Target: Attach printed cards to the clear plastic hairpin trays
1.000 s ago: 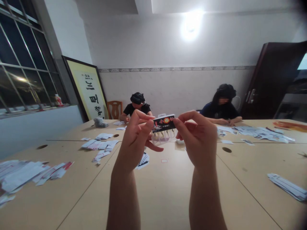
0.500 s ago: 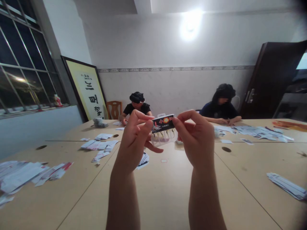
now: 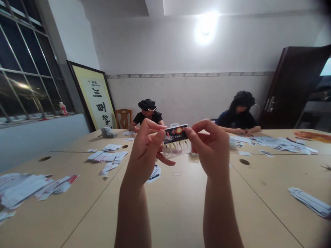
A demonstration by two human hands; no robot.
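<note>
A small clear plastic pack [image 3: 177, 139] with a black printed label across its top hangs in the air above the table. Several small hook-like pieces show through its clear lower part. My left hand [image 3: 143, 153] pinches the pack's left edge between thumb and fingers, with a lower finger stretched beneath it. At the right upper corner, the thumb and fingers of my right hand [image 3: 210, 148] are closed on the same pack. Below and left of the pack, a few dark-edged cards [image 3: 154, 174] lie on the table.
Paper piles lie on the table [image 3: 176, 213] at left [image 3: 24, 189], centre left [image 3: 108, 156], far right [image 3: 279, 144] and right edge [image 3: 309, 201]. Two people [image 3: 147, 113] [image 3: 238, 115] sit across it. A small red-edged label [image 3: 177, 174] lies mid-table.
Both hands keep their hold on the pack, which stays in nearly the same place. My right hand has shifted very slightly to the left.
</note>
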